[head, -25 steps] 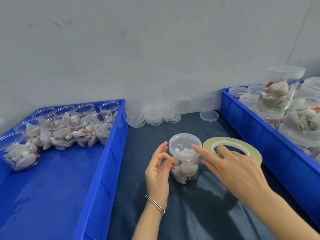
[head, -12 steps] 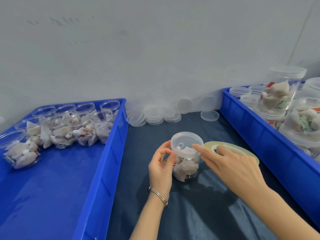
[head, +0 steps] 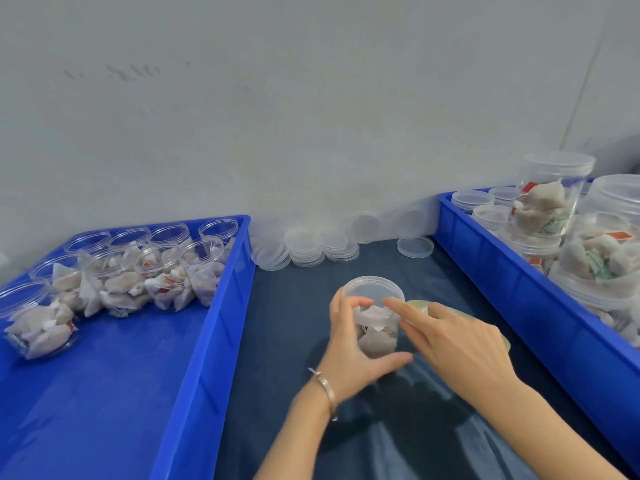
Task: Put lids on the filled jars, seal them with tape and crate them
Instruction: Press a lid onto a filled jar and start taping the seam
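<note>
A clear lidded jar [head: 374, 299] filled with white sachets stands on the dark table mat between two blue crates. My left hand [head: 353, 348] wraps round the jar, thumb under its base side and fingers up at the lid's rim. My right hand [head: 453, 341] reaches from the right, its straight index finger touching the jar just under the lid. Beneath that hand lies a yellowish tape roll [head: 420, 305], mostly hidden. I cannot see a tape strip between roll and jar.
The left blue crate [head: 207, 341] holds several open filled jars [head: 156, 271] at its far end. The right blue crate [head: 519, 292] holds lidded jars [head: 550, 199], some stacked. Loose clear lids [head: 304, 245] lie in piles by the wall.
My left hand closed in from a loose touch to a full hold round the jar. My right hand slid further over the tape roll, index finger staying at the lid rim.
</note>
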Available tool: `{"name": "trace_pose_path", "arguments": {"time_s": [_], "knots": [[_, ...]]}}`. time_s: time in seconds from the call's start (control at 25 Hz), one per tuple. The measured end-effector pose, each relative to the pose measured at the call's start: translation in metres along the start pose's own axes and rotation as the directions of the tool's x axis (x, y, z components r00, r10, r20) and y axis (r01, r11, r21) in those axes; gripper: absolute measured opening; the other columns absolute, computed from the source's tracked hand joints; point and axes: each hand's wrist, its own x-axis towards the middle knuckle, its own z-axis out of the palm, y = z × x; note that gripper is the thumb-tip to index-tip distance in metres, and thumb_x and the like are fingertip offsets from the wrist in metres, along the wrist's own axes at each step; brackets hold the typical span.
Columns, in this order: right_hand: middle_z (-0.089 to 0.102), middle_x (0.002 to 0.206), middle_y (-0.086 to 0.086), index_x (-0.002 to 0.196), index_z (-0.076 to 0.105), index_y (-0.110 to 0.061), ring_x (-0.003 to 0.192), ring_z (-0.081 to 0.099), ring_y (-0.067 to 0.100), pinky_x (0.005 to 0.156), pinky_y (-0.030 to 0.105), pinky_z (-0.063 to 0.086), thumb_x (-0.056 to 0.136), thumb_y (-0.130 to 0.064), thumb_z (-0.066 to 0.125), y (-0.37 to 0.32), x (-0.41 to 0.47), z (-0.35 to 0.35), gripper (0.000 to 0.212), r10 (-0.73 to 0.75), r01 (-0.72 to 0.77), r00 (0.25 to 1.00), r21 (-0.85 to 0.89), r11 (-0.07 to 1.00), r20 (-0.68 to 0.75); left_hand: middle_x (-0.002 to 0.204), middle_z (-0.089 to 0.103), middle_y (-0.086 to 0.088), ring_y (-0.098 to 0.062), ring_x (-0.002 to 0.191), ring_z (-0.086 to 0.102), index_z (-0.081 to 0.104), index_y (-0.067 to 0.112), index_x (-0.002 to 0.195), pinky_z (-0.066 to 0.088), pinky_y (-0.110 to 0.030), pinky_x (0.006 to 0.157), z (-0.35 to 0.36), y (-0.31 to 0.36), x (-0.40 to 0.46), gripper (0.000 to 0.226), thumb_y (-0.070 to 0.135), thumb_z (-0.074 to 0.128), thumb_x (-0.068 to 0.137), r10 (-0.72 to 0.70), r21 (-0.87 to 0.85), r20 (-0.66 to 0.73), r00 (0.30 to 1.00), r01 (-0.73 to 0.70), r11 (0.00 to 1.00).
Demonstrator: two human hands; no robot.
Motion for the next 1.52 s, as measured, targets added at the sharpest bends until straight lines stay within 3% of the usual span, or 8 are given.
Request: {"name": "trace_pose_path", "arguments": {"time_s": [0.24,0.44,0.52,0.64,0.84,1.08,1.32,1.52], "knots": [[0.061,0.091,-0.019,0.138,-0.011,-0.062,0.079,0.058,0.003,0.072,0.011,0.042,0.09,-0.035,0.057,0.018,-0.026,0.029,0.087,0.049,-0.314,0.926,0.692,0.65,0.374,0.129,0.04,0.014,0.009,0.116,0.043,0.046,0.043,0.101,0.047,-0.014,0.085,0.015,-0.007,0.006,0.06,0.029,0.087,0.059,0.1,0.129,-0.261,0.96,-0.068,0.989],[0.053,0.113,-0.031,0.124,0.026,-0.06,0.112,0.04,-0.016,0.117,0.028,0.012,0.092,-0.057,0.041,0.053,-0.058,0.032,0.036,-0.152,-0.063,0.921,0.521,0.851,0.36,0.122,0.044,0.02,0.008,0.114,0.046,0.047,0.04,0.1,0.047,-0.014,0.085,0.003,-0.003,0.007,0.06,0.038,0.087,0.055,0.065,0.12,-0.207,0.976,-0.04,0.992],[0.053,0.093,-0.03,0.101,0.048,-0.046,0.095,0.048,-0.012,0.11,0.045,0.028,0.091,-0.057,0.036,0.071,-0.063,0.023,0.019,-0.177,0.079,0.96,0.394,0.916,0.217,0.119,0.045,0.022,0.006,0.113,0.048,0.048,0.04,0.097,0.048,-0.015,0.087,-0.005,-0.002,0.009,0.06,0.032,0.089,0.054,0.047,0.112,-0.147,0.988,-0.03,0.993],[0.046,0.069,-0.022,0.074,0.045,-0.035,0.071,0.044,-0.006,0.076,0.035,0.042,0.087,-0.06,0.036,0.086,-0.056,0.001,0.03,-0.123,0.124,0.992,0.164,0.979,-0.019,0.124,0.049,0.016,-0.008,0.114,0.056,0.05,0.039,0.093,0.053,-0.025,0.083,-0.016,-0.001,0.005,0.062,0.018,0.092,0.053,-0.015,0.006,0.002,1.0,0.015,1.0],[0.049,0.078,-0.012,0.072,0.042,-0.023,0.08,0.046,0.002,0.057,0.023,0.036,0.087,-0.067,0.03,0.083,-0.009,-0.007,0.048,0.047,-0.085,0.957,0.122,0.989,0.286,0.122,0.059,0.012,-0.007,0.111,0.06,0.052,0.029,0.088,0.056,-0.031,0.083,-0.027,0.007,-0.002,0.061,0.004,0.093,0.05,-0.067,-0.09,0.173,0.983,0.083,0.992],[0.046,0.084,-0.012,0.08,0.047,-0.022,0.087,0.044,0.011,0.059,0.025,0.03,0.088,-0.066,0.034,0.055,0.036,0.003,0.046,-0.072,0.056,0.975,0.081,0.995,0.21,0.125,0.059,-0.008,-0.012,0.122,0.055,0.048,0.017,0.097,0.05,-0.031,0.093,-0.043,0.008,0.0,0.063,-0.012,0.085,0.056,-0.112,-0.144,0.333,0.936,0.168,0.975],[0.045,0.088,-0.007,0.088,0.046,-0.02,0.086,0.037,0.013,0.075,0.031,0.033,0.091,-0.056,0.029,0.04,0.036,0.005,0.04,-0.139,0.128,0.961,0.058,0.99,0.24,0.123,0.055,0.008,-0.007,0.118,0.054,0.024,0.021,0.125,0.05,-0.026,0.091,-0.047,0.014,0.005,0.091,-0.014,0.08,0.063,-0.191,-0.071,0.464,0.865,0.251,0.965],[0.033,0.081,-0.012,0.086,0.038,-0.024,0.085,0.034,0.012,0.081,0.033,0.029,0.094,-0.049,0.022,0.048,0.027,0.0,0.031,-0.178,0.147,0.946,0.131,0.98,0.271,0.121,0.048,0.01,0.011,0.101,0.053,0.046,0.033,0.118,0.049,-0.013,0.077,-0.046,0.027,-0.008,0.08,0.004,0.089,0.057,-0.217,0.097,0.127,0.968,0.206,0.974]]}}
